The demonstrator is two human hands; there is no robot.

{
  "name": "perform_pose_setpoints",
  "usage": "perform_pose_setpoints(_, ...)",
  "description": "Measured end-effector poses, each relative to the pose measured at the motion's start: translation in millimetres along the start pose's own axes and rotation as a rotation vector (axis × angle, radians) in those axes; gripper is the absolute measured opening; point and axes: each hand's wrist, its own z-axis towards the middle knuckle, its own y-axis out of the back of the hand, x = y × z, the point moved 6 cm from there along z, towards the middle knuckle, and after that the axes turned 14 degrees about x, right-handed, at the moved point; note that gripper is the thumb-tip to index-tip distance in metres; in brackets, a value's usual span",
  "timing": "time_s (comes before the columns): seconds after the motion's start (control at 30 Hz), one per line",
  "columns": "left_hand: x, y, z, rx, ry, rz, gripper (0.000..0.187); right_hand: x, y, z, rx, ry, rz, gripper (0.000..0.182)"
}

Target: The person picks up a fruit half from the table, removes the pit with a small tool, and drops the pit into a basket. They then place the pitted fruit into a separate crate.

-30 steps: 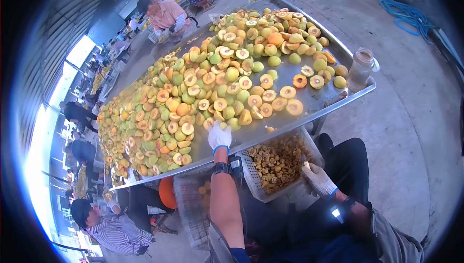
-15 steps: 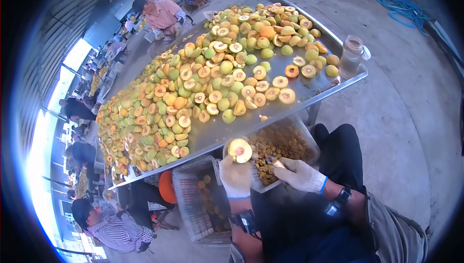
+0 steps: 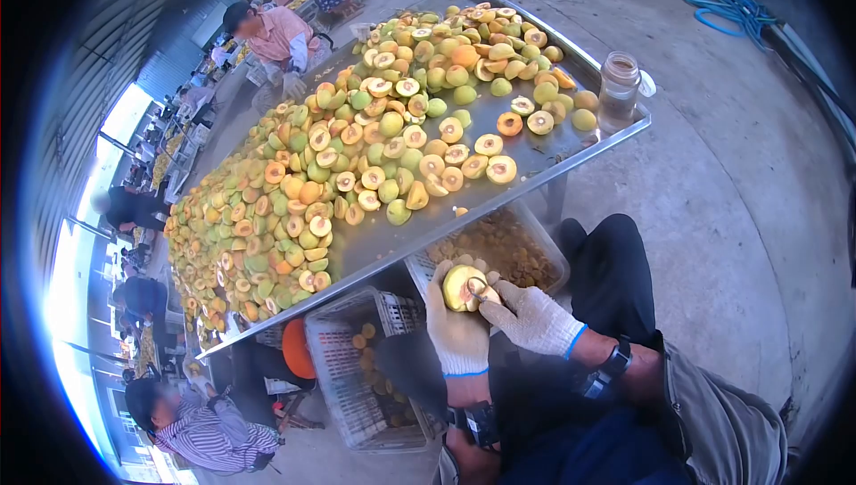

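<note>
Gloved in white knit, my left hand (image 3: 458, 335) is closed around a peach half (image 3: 456, 291), its cut face turned up and toward the right. My right hand (image 3: 535, 319), gloved too, grips a small pitting tool (image 3: 481, 289) with a looped metal tip. That tip lies against the cut face of the peach half, at its centre. Both hands are close together over my lap, below the near edge of the metal table (image 3: 366, 258). Just behind them stands a crate of brown peach pits (image 3: 513, 249).
Many halved peaches (image 3: 357, 142) are heaped on the table. A clear jar (image 3: 619, 91) stands at its right corner. Beneath the table edge, a white crate (image 3: 334, 369) holds some peach pieces. Co-workers sit at the far side (image 3: 278, 39) and at the left (image 3: 209, 427). A blue hose (image 3: 718, 4) lies on the floor.
My right hand has risen from the pit crate and brought the pitting tool to the peach half. My left hand has tilted the half toward it. The view has shifted slightly.
</note>
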Motion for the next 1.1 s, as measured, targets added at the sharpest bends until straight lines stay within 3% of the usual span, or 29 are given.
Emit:
perform_pose_setpoints(0.2, 11, -14, 3, -0.210, 0.029, 0.090, 0.034, -7, -2, -1, -0.018, -0.067, -0.082, 0.046)
perform_pose_setpoints(0.5, 23, 16, 0, -0.134, -0.024, 0.199, 0.035, -29, -6, 4, 0.034, -0.125, 0.020, 0.047)
perform_pose_setpoints(0.53, 25, 25, 1, -0.140, -0.018, 0.195, 0.035, -41, -8, 13, 0.067, -0.017, 0.126, 0.047)
perform_pose_setpoints(0.57, 17, 31, 2, -0.153, -0.097, 0.426, 0.037, -50, -9, 17, 0.100, 0.089, 0.232, 0.047)
perform_pose_setpoints(0.6, 5, 33, 2, -0.162, -0.176, 0.661, 0.039, -43, 5, 13, 0.148, -0.123, 0.206, 0.045)
perform_pose_setpoints(0.63, -2, 39, 3, -0.271, -0.078, 0.294, 0.033, -39, 12, 10, 0.152, -0.182, 0.413, 0.042)
perform_pose_setpoints(0.77, -30, 63, -6, -0.163, -0.019, 0.319, 0.039, -37, 36, 7, 0.093, -0.210, 0.489, 0.040)
perform_pose_setpoints(0.93, -32, 49, -18, 0.068, -0.044, -0.044, 0.057, -43, 33, 5, 0.078, -0.234, 0.481, 0.041)
perform_pose_setpoints(1.1, -15, 61, -26, 0.003, 0.039, 0.027, 0.054, -48, 12, 7, 0.166, -0.218, 0.305, 0.041)
